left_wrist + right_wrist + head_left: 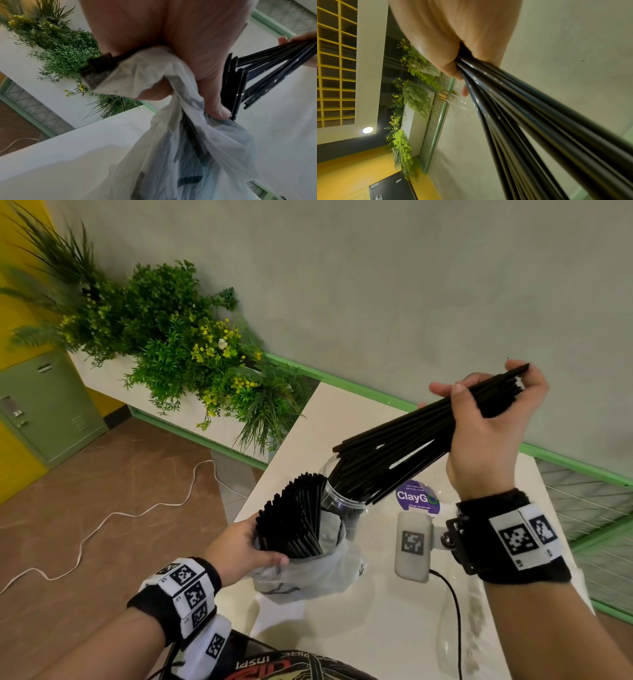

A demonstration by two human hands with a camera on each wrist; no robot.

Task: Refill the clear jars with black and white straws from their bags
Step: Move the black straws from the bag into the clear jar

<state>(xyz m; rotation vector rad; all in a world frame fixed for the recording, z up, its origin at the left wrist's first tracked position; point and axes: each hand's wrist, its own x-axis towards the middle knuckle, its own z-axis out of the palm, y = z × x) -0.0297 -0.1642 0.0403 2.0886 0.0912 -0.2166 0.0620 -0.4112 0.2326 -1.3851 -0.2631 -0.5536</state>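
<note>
My right hand (486,419) grips the upper end of a bundle of black straws (411,446), tilted with its lower ends in the mouth of a clear jar (339,501) on the white table (376,628). In the right wrist view the same black straws (530,121) fan away from my right hand (457,44). My left hand (246,549) holds a thin plastic bag (308,573) at the table's left edge, with more black straws (294,518) standing out of it. The left wrist view shows my left hand (197,60) curled round the bag (188,148).
A purple round ClayGo sticker (416,497) lies on the table beyond the jar. A planter of green plants (178,337) stands behind the table's left end. A white cable (102,522) runs over the brown floor. A green-edged wall runs along the far side.
</note>
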